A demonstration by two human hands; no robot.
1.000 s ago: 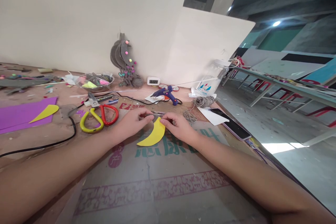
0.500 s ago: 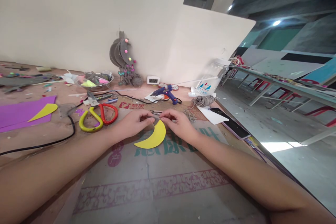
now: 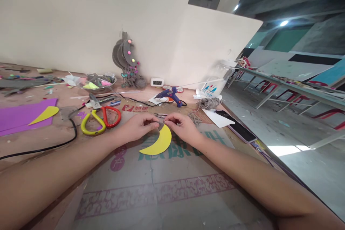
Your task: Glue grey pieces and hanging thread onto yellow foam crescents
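A yellow crescent moon cutout [image 3: 159, 143] hangs from my fingertips over the printed cardboard sheet [image 3: 161, 208], its lower point aimed left. My left hand [image 3: 138, 126] pinches a small grey piece at the crescent's upper end. Opposite it, my right hand [image 3: 182, 127] pinches the crescent's top, thumb and forefinger closed. The two hands almost meet, and the fingers cover most of the grey piece. Just beyond them lies a small metal tool [image 3: 160, 115], partly hidden. Scissors [image 3: 101, 118] with one yellow and one red handle rest left of my left hand.
Behind my hands sits a blue glue gun [image 3: 172, 95], its black cord running left. Grey twine [image 3: 208, 103], a phone [image 3: 238, 127] and white paper [image 3: 218, 118] lie at the right. Purple sheets [image 3: 21, 116] are at the left. A white timer [image 3: 157, 82] stands by the wall.
The yellow crescent has shifted slightly down and to the right between my fingers. Both hands keep their pinch in nearly the same place.
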